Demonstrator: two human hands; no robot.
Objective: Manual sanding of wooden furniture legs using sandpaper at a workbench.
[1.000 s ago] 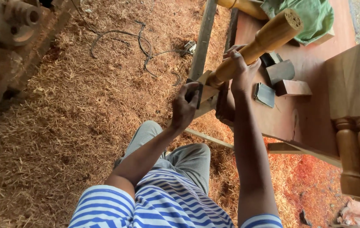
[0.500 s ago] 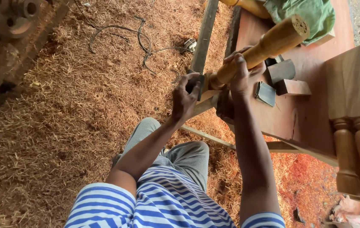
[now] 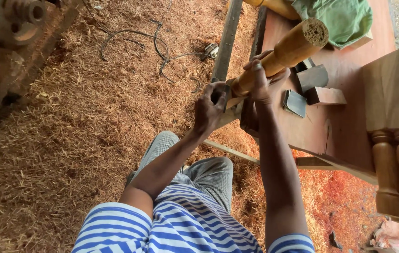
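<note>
Reddish wooden workbench (image 3: 344, 126) bearing two dark wood blocks (image 3: 312, 77), a dark flat pad (image 3: 295, 103), green cloth (image 3: 335, 18) and turned legs (image 3: 398, 173); floor (image 3: 77, 140) covered in wood shavings, with a cable (image 3: 157, 47).

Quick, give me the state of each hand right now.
Left hand: closed on the lower end of the round tan turned wooden post.
Right hand: closed around the same post.

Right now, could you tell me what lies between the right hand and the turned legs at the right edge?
In the head view, small dark wooden blocks lie on the reddish board between the right hand and the turned legs.
</note>
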